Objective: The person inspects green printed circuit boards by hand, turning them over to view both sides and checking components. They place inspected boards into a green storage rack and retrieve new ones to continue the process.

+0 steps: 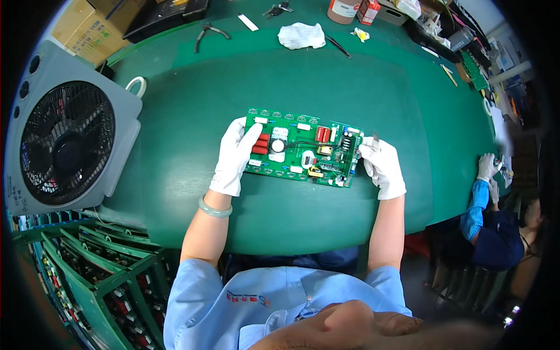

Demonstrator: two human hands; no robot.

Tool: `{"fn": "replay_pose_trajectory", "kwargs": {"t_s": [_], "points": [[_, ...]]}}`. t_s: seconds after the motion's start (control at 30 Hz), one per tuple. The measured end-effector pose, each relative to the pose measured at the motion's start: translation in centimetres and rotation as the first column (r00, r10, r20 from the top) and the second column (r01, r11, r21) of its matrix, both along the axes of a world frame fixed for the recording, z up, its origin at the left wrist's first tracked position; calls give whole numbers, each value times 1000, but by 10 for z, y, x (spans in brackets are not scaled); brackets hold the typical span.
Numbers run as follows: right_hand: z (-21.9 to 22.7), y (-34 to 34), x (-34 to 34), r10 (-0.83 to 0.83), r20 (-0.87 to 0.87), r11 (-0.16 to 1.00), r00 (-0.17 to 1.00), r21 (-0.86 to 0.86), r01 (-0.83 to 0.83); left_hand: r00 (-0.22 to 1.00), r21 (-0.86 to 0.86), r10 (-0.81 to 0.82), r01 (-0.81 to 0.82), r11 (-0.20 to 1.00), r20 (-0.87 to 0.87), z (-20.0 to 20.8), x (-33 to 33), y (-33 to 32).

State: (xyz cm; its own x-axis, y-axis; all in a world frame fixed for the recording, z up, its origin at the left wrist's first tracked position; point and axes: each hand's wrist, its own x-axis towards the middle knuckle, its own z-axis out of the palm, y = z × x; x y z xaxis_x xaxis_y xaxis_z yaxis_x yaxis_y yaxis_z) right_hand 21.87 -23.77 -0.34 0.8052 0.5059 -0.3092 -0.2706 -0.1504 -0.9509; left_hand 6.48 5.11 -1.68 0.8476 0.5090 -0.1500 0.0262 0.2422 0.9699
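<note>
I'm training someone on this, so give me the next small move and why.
Perhaps steady the circuit board with the left hand while the right hand makes a small adjustment at its right edge: the left hand grips the left end, and the right hand is at the opposite end, close to densely packed parts.

Circuit board (296,153): bright grn w/ red, wht, blk & a few yel. parts. L hand (234,151) & R hand (383,166): both in plain wht gloves. Bracelet (214,210): pale grn. Shirt (262,291): lt. blue, red & dk. blue marks on chest. Mat (326,224): plain dk. grn. Fan (119,102): grey body, blk grille. Rack (112,279): grn. Carton (84,32): tan-brn. Cloth (301,36): wht. Tweezers (339,47): blk. Jar (344,10): pinkish-orange w/ wht label. Small box (368,11): red & wht. Co-worker's sleeve (475,210): bright blue; glove (486,168) wht.
</note>
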Motion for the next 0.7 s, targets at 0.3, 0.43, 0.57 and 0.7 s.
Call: {"fn": "replay_pose_trajectory", "kwargs": {"t_s": [0.3, 0.43, 0.57, 0.7], "points": [[3, -17, 5, -84, 2, 990, 997, 118, 83, 996, -95, 1, 7, 995, 89, 7, -4, -19], [5, -16, 4, -67, 3, 987, 998, 146, 66, 996, -85, -3, 10, 996, 85, 11, -7, -18], [6, -19, 3, -48, 6, 988, 999, 146, 47, 996, -78, -5, 12, 997, 93, 11, -10, -20], [9, -19, 0, -36, 16, 990, 999, 135, 34, 997, -75, 5, 1, 997, 75, 12, -12, -18]]}}
